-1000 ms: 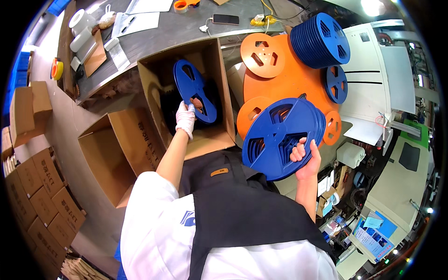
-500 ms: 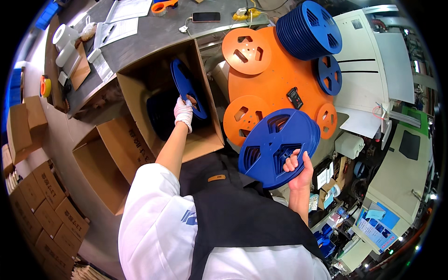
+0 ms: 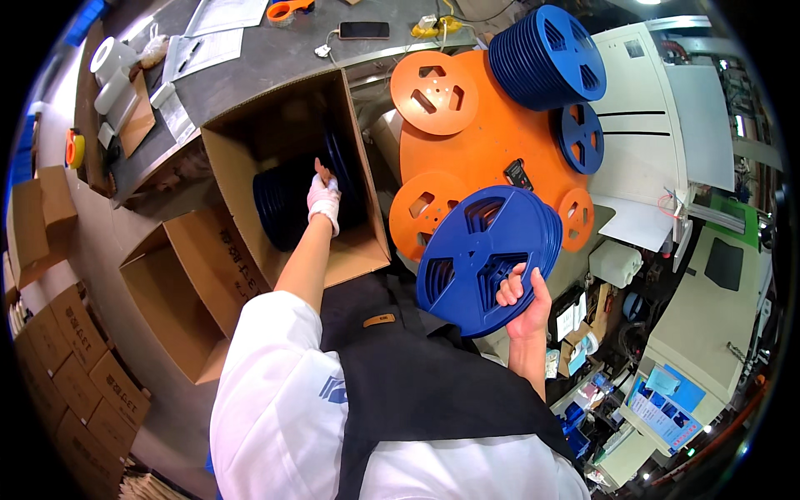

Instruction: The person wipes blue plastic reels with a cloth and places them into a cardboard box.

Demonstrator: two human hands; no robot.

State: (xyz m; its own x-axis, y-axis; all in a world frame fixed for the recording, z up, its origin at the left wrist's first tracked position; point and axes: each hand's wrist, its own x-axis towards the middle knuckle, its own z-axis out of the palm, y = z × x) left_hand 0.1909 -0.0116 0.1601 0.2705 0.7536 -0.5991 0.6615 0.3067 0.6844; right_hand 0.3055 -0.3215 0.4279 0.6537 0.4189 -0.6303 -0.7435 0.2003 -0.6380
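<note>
Carton (image 3: 358,250): open, ahead-left of the body. Blue reel stack (image 3: 473,248): right of carton, well apart from the reels inside, faces tilted toward the wearer. Dark blue reels (image 3: 279,208) in carton: on edge, extending left of the gloved left hand (image 3: 323,202), the nearer hand; whether it grips one, cannot tell. Right hand (image 3: 528,307): fingers hooked through an opening, gripping the stack.

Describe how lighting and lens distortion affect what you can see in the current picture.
Head view: the inside of the cardboard box is in shadow, so the dark reels beside the left hand lose detail; the blue reels at the right hand look clearer; the workbench edge bows, and black corners surround the fisheye image.
</note>
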